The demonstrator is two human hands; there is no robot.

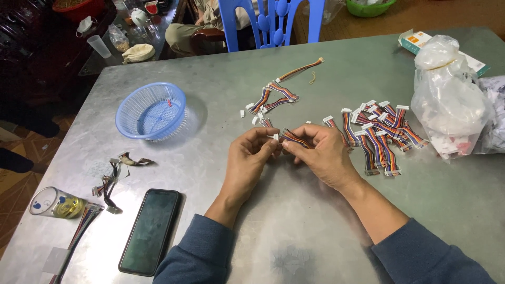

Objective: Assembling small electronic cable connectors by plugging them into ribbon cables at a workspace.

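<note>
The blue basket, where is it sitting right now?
In the head view, the blue basket sits on the metal table, on the person's left, beyond the phone and apart from both hands.

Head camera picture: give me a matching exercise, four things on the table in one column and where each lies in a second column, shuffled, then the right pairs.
Things
1. blue basket
2. phone
3. clear plastic bag
4. multicoloured cable

Places
A. at the table's right edge
B. between the left hand and the right hand
C. near edge, left of the left sleeve
D. left part of the table, beyond the phone

Pairs: 1-D, 2-C, 3-A, 4-B
</note>
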